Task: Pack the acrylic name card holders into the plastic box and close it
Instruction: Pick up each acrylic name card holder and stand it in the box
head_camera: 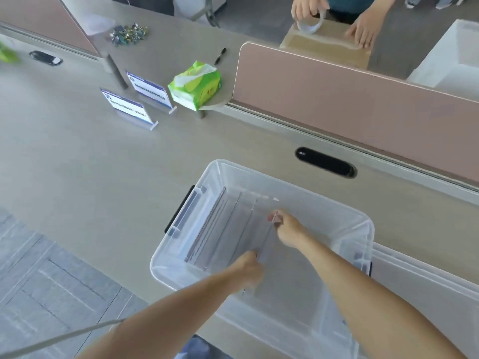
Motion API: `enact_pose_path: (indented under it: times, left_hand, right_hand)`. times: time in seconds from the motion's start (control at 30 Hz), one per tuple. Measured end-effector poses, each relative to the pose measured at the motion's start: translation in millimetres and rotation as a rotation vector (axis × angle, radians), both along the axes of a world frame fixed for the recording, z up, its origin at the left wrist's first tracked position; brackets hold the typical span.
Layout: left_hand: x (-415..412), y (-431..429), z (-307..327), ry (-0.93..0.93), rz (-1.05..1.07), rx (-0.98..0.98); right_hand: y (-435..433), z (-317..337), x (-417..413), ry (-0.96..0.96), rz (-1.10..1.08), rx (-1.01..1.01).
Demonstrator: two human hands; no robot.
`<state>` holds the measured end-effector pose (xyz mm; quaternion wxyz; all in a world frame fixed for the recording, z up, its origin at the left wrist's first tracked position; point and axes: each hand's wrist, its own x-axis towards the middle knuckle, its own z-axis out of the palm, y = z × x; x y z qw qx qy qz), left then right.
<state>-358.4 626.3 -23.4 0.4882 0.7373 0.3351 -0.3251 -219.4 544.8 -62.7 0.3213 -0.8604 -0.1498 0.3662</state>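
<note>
A clear plastic box (321,200) with black latches stands open on the desk's near edge. Several acrylic name card holders (212,226) stand in a row inside it, toward its left end. Both my hands reach into the box and grip one more clear holder (267,239) by its ends: my left hand (246,268) at the near end, my right hand (287,229) at the far end. Two holders with blue-and-white cards (129,107) (150,90) stand on the desk at the far left. The box's lid (427,288) lies to the right, partly under the box.
A green tissue pack (195,85) sits behind the two card holders. A pink divider panel (350,99) runs along the desk's back. Beyond it another person's hands (363,29) tape a cardboard box (324,45). A cable slot (325,161) lies behind the plastic box.
</note>
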Motion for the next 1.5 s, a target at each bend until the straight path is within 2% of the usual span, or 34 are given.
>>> enact_pose_path:
  times: [0.17,0.47,0.63,0.93,1.13,1.27,1.4,1.5]
  left_hand:
    - [1.0,-0.2,10.5,0.019,-0.018,0.113]
    - [2.0,-4.0,11.4,0.003,0.013,0.161]
    - [2.0,-6.2,6.0,0.001,-0.033,0.238]
    - [3.3,-5.9,4.4,0.002,-0.046,0.258]
    - [2.4,-5.2,10.8,0.016,-0.073,0.262]
    - [-2.5,-6.3,24.4,-0.058,-0.124,0.311]
    - [-1.7,4.0,48.0,-0.162,-0.176,0.283]
    - [-5.6,27.0,66.1,-0.311,-0.181,0.248]
  right_hand:
    - [5.5,-9.6,4.1,-0.015,0.001,0.025]
    - [14.4,-15.3,10.6,0.036,0.057,0.06]
    - [11.4,-19.8,12.2,0.068,0.108,0.039]
    - [9.0,-22.2,14.1,0.117,0.109,0.032]
    - [13.7,-20.9,10.2,0.171,-0.045,0.072]
    - [7.6,5.0,7.1,0.147,-0.04,-0.004]
    - [-0.3,39.1,6.6,0.022,-0.042,-0.092]
    - [6.0,74.9,-3.5,-0.082,-0.065,-0.123]
